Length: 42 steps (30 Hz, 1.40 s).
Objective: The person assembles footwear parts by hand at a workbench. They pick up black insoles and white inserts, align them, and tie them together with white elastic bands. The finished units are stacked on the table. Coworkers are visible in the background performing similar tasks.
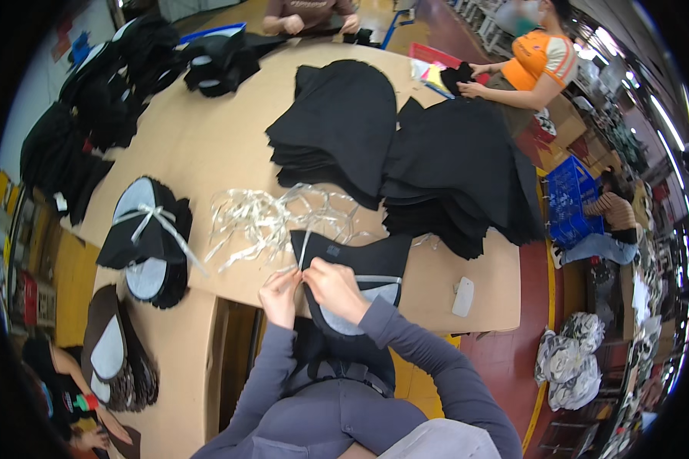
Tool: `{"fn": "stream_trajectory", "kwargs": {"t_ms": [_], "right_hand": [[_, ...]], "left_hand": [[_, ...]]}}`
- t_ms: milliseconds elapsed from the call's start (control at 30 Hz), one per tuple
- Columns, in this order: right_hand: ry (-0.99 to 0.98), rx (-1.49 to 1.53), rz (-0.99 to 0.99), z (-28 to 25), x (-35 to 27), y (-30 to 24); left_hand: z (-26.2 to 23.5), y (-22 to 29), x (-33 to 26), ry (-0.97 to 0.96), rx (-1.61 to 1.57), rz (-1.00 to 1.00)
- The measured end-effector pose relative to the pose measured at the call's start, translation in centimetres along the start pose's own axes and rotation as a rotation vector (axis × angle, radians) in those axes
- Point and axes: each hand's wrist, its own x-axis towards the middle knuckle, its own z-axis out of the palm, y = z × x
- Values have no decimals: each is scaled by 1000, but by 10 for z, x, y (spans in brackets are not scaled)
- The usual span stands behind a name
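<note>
1. The left hand [281,294] and right hand [333,287] meet at the near edge of the surface [222,145], over a bundle [360,279] of black cut pieces with a grey piece on its underside.
2. Both sets of fingers are narrow, pinched together on a pale strap [305,246] that runs up from them across the bundle's top; the exact grip is too small to make out.
3. The bundle lies directly under and just right of the fingers, partly hanging over the surface edge toward the person's lap.
4. Just beyond the fingers lies a loose tangle of straps [264,218], touching the bundle's upper end.
5. Well left of the fingers sits a tied bundle [147,241], black and grey pieces bound with a pale bow.
6. Farther beyond the fingers stand two tall black stacks [406,161], side by side.
7. To the right of the fingers, near the surface edge, lies a small white object [462,297], apart from the bundle.
8. Across the surface, other people's hands work on black pieces; they are well apart from the person's own.
</note>
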Motion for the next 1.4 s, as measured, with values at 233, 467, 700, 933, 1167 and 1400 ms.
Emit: {"fn": "stream_trajectory", "kwargs": {"t_ms": [233,467,700,933,1167,1400], "right_hand": [[63,40,-42,-12,-3,3],[60,165,25,-24,-4,-4],[-152,516,161,-29,-10,16],[-249,409,-118,-39,-27,32],[-385,623,-107,-30,-6,18],[-153,666,-106,-16,-19,21]], "left_hand": [[-9,-6,-2,-312,-334,-409],[-7,-8,-2,-339,-856,-776],[-2,10,3,-181,-321,-385],[27,-50,26,85,-210,-258],[15,-60,22,-68,-184,-161],[17,-47,13,-149,-362,-598]]}}
